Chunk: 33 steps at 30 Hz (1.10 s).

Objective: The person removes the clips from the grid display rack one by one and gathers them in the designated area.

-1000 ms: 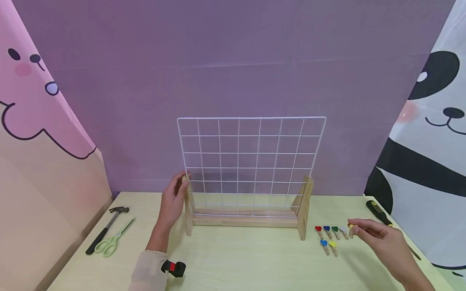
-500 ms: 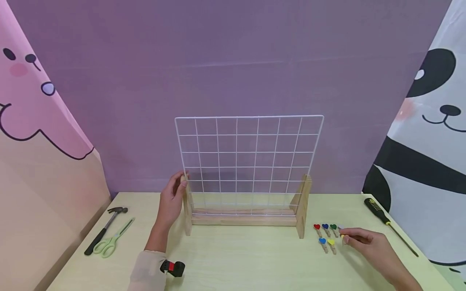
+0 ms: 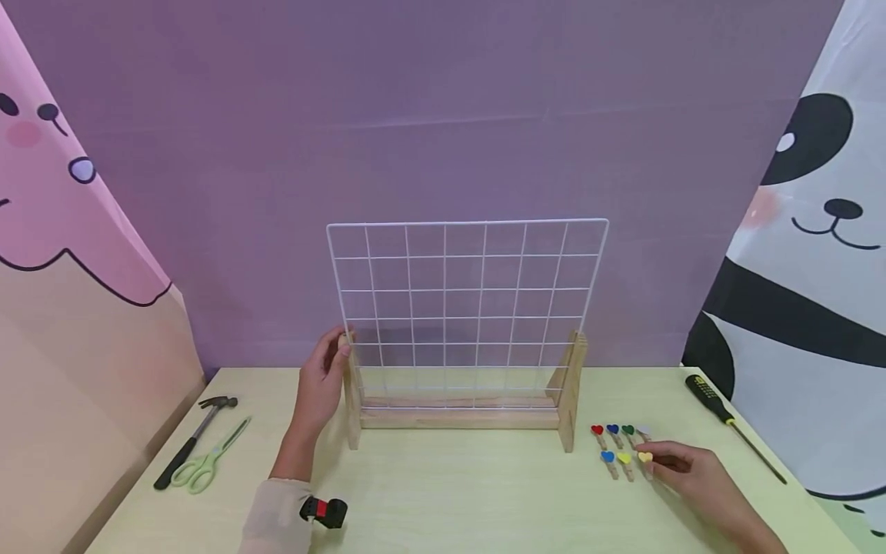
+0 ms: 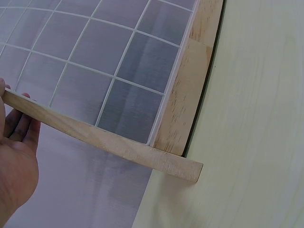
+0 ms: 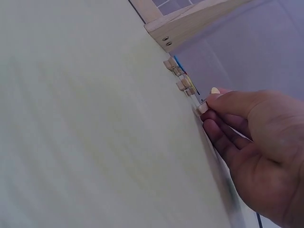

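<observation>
A white wire grid panel stands upright in a wooden stand. My left hand grips the top of the stand's left upright; in the left wrist view its fingers pass behind that wooden side piece. At the right, my right hand pinches a small wooden clothespin with a pale orange heart, low at the table beside a yellow-heart clothespin. A light blue one lies left of that. Behind are red, dark blue, green and white heart clothespins, the white one partly hidden.
On the table's left lie a black-handled hammer and light green scissors. A screwdriver with black-and-yellow handle lies near the right edge. A purple backdrop hangs behind the table.
My right hand has brought the pale orange clothespin from the right end of the back row toward me and left, beside the yellow one. My left hand keeps its hold on the stand.
</observation>
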Motion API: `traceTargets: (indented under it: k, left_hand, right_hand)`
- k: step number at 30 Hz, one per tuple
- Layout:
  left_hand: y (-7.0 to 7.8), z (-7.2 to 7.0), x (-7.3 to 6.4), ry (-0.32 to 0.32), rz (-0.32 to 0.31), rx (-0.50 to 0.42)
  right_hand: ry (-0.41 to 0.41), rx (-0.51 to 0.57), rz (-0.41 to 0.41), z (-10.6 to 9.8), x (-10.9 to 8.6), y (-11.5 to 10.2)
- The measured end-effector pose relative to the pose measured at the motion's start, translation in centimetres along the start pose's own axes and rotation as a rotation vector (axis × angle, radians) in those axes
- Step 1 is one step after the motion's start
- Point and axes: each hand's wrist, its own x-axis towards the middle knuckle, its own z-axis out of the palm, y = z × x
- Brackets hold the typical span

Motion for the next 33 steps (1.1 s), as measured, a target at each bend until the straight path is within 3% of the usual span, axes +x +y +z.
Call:
traceTargets:
  k: [6,12,15,23,33]
  left_hand:
    - [-0.1,0.0,0.1,-0.011,0.0,-0.032]
    - [-2.7,0.0,0.9,0.003,0.013,-0.045]
    - [-3.3,-0.4,0.8,0.011,0.02,-0.026]
    - [-3.5,-1.2,0.7,0.017,0.033,-0.016]
    - [-3.4,-0.8,0.7,0.024,0.024,-0.033]
  right_hand:
    - [0.018,0.002,-0.01,0.2,-0.5,0.4]
    - [0.055,-0.019,-0.007,0.4,-0.6,0.5]
    - [0.073,-0.054,-0.011,0.8,-0.3,0.3]
    - [0.03,-0.108,0.093,1.3,0.3,-1.0]
    - [0.055,-0.114,0.108,1.4,0.0,-0.3]
